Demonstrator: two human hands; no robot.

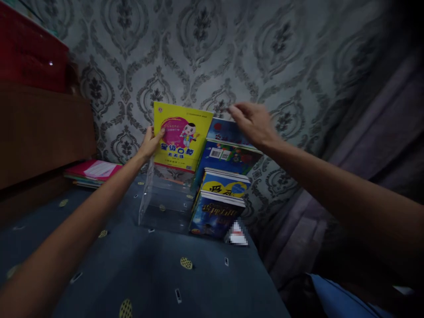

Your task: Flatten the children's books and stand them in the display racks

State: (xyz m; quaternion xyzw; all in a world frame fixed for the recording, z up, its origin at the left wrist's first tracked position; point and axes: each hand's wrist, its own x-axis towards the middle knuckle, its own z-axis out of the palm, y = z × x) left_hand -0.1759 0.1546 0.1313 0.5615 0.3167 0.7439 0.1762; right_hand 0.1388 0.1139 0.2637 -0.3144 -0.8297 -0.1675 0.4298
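Observation:
My left hand (pixel 153 142) grips the left edge of a yellow workbook (pixel 180 137), its thumb on the cover. The workbook is upright at the back of a clear acrylic book rack (pixel 165 212). My right hand (pixel 253 123) is slightly blurred above the rack's back right, fingers curled together and nothing visible in them. Just below it is a blue book (pixel 223 130). Stepped down in front stand a dark blue book with barcodes (pixel 228 157), blue-and-yellow books (pixel 225 185) and dark blue books with gold lettering (pixel 215 216).
The rack stands on a dark blue patterned cloth (pixel 155 274) against a wallpapered wall (pixel 198 57). Pink-topped books (pixel 96 170) lie at left, beside a brown wooden cabinet (pixel 43 132) bearing a red box (pixel 33 48). A curtain (pixel 298 221) hangs at right.

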